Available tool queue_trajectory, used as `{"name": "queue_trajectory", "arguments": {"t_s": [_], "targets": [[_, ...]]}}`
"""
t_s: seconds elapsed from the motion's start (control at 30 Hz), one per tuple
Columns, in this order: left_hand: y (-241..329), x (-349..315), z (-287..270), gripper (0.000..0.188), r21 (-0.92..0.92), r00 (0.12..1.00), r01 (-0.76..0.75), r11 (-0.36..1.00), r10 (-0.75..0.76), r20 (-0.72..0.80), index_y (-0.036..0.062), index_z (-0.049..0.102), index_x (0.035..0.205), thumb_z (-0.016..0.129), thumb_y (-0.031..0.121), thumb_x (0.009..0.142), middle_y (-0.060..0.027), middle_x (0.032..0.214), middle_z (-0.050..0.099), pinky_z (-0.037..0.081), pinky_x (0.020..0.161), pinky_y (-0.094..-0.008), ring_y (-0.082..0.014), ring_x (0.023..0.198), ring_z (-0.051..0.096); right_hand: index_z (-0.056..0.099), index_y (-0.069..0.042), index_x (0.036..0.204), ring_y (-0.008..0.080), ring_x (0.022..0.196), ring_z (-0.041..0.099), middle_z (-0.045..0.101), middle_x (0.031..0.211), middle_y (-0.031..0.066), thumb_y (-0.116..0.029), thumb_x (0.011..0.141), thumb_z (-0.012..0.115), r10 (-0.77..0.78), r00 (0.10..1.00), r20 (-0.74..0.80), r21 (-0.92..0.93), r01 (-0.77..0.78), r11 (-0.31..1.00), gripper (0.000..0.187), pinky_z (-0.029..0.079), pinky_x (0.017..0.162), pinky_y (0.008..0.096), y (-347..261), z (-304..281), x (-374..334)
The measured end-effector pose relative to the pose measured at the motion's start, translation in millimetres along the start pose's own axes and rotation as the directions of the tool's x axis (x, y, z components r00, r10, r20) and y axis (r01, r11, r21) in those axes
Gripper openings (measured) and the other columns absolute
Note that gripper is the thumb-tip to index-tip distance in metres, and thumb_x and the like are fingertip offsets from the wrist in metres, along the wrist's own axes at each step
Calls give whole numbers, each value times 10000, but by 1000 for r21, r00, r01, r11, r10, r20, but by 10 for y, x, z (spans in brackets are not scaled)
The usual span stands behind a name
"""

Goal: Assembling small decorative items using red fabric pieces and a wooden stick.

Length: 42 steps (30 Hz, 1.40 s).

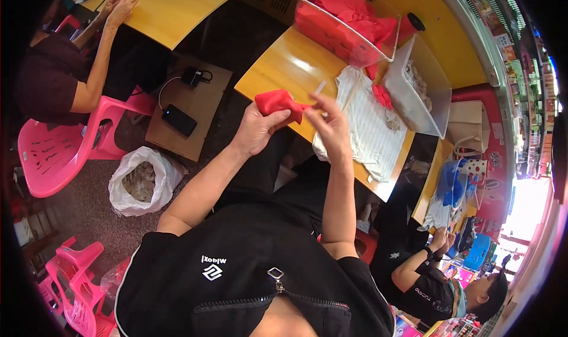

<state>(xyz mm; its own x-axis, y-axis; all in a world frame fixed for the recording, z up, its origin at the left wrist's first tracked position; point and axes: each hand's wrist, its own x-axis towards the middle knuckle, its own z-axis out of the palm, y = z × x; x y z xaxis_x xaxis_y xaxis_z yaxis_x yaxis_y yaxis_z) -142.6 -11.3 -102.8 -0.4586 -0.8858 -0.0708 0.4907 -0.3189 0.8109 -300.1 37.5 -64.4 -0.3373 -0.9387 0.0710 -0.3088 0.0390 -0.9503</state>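
Observation:
My left hand (258, 130) is closed on a piece of red cloth (275, 102), which is bunched up with a narrow twisted end pointing right. Beside that end is my right hand (332, 130), its thumb and fingers apart and slightly blurred; whether the thumb touches the cloth I cannot tell. Both hands are above the near edge of a yellow table (284, 56). On the table beyond my right hand lies a white ribbed cloth (373, 142), with a thin stick (353, 93) and a small red piece (382, 96) on it.
A clear bin of red cloth (355, 46) and a bin of pale pieces (435, 109) stand at the back. Left are a white sack (144, 186), a phone (178, 120) on a board and a pink chair (62, 151). People work at far left and lower right.

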Motion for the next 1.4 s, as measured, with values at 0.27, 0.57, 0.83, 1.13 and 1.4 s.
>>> {"name": "queue_trajectory", "arguments": {"t_s": [0.27,0.57,0.83,1.13,1.4], "targets": [[16,-40,-127,309,-486,941,336,807,-262,215,70,526,1189,595,198,916,-53,1072,609,489,908,-381,-161,1033,574,671,15,952,150,791,624,662,866,67,-146,762,754,102,990,95,12,-104,995,262,484,738,254,5,51,-143],[-235,-191,-550,272,-320,896,443,838,-402,188,77,543,1172,547,222,942,-32,1061,601,485,864,-317,-133,962,574,672,39,848,118,616,584,653,710,52,-222,783,730,183,983,33,-378,-157,912,275,458,578,266,580,-151,360],[-392,-201,-591,231,-95,885,464,881,-455,102,63,570,1117,599,154,907,-29,1034,611,490,837,-288,-113,930,587,690,16,838,186,620,626,653,711,153,-202,720,778,17,999,-48,-481,-38,876,263,461,589,306,351,-50,191],[-93,-16,-295,286,-228,960,246,942,-204,191,24,594,1136,651,62,858,-74,1080,644,495,867,-281,-140,959,619,689,-8,925,188,707,623,657,791,96,-164,717,779,-38,987,154,-216,72,974,275,491,662,304,15,-54,-130],[4,-4,-263,255,249,955,79,965,-144,257,6,628,1091,646,0,837,-65,972,663,504,857,-275,-149,916,628,682,6,938,188,745,622,644,818,82,-111,732,758,-121,985,127,-193,144,971,249,498,692,284,-38,15,-249]]}}
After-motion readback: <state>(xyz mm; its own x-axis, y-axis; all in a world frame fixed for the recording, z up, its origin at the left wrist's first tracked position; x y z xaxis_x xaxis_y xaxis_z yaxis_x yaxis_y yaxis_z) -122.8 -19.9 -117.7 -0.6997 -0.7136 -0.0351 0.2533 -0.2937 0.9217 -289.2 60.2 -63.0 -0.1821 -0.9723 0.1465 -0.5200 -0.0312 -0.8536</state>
